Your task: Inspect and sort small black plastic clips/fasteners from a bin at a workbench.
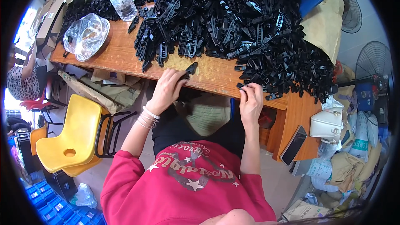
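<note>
My left hand [168, 85] is closed around a black plastic part [191, 69] at the table's front edge; the part's pointed end sticks out to the right. A small black plastic piece [240, 86] is pinched between the thumb and fingers of my right hand [251, 98], just off the front edge. Beyond both hands a large heap of black plastic parts [216, 21] covers the back of the table. Some of these are long with ladder-like slots, while smaller ones lie at the right, close to my right hand.
The worn wooden table [121, 54] bears a clear bottle [121, 0] and a plastic-covered bowl [87, 37] at left. A phone [293, 145] lies at right, near a white bag [326, 123]. A yellow chair [79, 131] stands at left. A paper sack [204, 112] is below the edge.
</note>
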{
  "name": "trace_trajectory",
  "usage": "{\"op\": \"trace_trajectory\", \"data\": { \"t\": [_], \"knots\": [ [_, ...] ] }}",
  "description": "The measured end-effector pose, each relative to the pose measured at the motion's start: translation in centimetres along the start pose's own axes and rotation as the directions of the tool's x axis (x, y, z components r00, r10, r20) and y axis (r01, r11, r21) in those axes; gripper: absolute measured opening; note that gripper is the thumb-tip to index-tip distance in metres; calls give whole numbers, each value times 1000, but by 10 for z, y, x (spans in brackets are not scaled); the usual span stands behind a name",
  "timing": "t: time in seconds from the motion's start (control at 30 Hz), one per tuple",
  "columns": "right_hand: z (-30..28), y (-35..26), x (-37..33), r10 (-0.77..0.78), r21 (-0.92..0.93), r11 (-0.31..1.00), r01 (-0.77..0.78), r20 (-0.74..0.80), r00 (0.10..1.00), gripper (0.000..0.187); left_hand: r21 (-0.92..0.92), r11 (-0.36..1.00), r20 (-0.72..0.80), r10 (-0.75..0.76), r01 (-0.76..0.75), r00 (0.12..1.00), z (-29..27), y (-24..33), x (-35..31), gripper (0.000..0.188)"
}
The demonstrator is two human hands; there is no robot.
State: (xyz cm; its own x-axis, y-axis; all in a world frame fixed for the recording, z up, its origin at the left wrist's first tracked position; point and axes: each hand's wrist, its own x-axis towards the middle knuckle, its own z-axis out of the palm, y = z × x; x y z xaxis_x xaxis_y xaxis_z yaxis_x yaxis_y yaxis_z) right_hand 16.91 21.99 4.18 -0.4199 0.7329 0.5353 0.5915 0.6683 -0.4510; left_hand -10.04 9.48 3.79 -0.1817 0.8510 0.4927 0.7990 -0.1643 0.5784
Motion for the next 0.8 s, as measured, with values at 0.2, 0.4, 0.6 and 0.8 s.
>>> {"op": "trace_trajectory", "data": {
  "t": [0.2,0.4,0.6,0.8],
  "knots": [
    [33,-33,6,135,499,848,-180,125,983,25,35,999,27,-13,12,1000,6,4,15,25],
    [33,-31,16,3,257,966,-30,106,994,32,-44,996,150,-71,79,986,8,10,25,24],
    [19,-30,15,141,87,983,-161,204,969,24,75,966,278,217,-246,936,5,11,48,35],
    [22,-39,11,235,516,786,-341,261,936,26,-69,991,345,129,-113,930,14,8,53,25]
  ]
}}
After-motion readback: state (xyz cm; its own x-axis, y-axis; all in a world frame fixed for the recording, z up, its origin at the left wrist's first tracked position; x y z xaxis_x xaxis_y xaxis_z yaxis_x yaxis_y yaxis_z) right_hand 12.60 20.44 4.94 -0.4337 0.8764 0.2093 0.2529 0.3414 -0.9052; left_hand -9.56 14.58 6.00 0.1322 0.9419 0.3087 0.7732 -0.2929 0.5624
